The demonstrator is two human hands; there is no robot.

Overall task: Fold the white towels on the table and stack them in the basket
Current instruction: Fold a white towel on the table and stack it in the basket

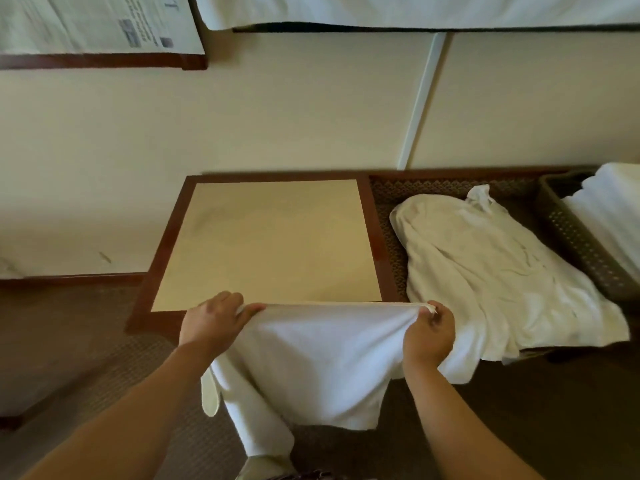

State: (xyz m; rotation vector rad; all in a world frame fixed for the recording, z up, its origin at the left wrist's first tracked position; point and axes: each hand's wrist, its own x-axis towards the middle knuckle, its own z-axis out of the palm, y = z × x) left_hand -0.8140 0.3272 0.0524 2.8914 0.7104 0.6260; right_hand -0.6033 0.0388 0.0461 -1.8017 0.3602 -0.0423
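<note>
Cream wall behind, tan counter (270, 237) bare in front. Left hand (211, 323) and right hand (429, 332) each pinch a top corner of a towel (311, 362), stretched taut at the near edge and hanging down. Folding looks just begun (judging by the hang); next, spread it flat on the counter. Pile (491, 271) and basket (581, 244) lie right.

A towel (318, 362) is held stretched at the counter's (266, 237) lower edge, loose towels (491, 271) piled just right, basket (581, 237) at far right.
</note>
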